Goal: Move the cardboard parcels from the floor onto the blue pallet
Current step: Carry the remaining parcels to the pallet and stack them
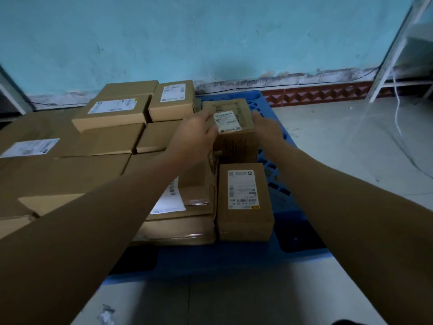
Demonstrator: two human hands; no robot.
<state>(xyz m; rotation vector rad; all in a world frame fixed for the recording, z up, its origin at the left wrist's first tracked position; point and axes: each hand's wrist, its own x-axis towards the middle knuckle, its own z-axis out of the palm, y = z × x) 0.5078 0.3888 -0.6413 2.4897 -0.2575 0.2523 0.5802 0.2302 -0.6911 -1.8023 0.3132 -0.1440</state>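
Item: labelled parcel (234, 141), brown cardboard, squarish, with no clear long axis, white shipping label on its top face.

Location: over the right strip of the blue pallet (276, 151), directly behind a flat labelled box (243, 202) and touching the right flank of the parcel stack (105, 141). Its base is hidden, so whether it is fully seated cannot be told.

Grip: clamped from both sides. The left hand (199, 132) curls over the top left edge beside the label. The right hand (266, 127) lies along the right face with its fingers fairly straight. Both are equally near, and the parcel lies dead ahead between them.

Judgement: placement is nearly done. The next step is to settle the parcel downward.

Surroundings: pale tiled floor (351, 148), turquoise wall (210, 38).
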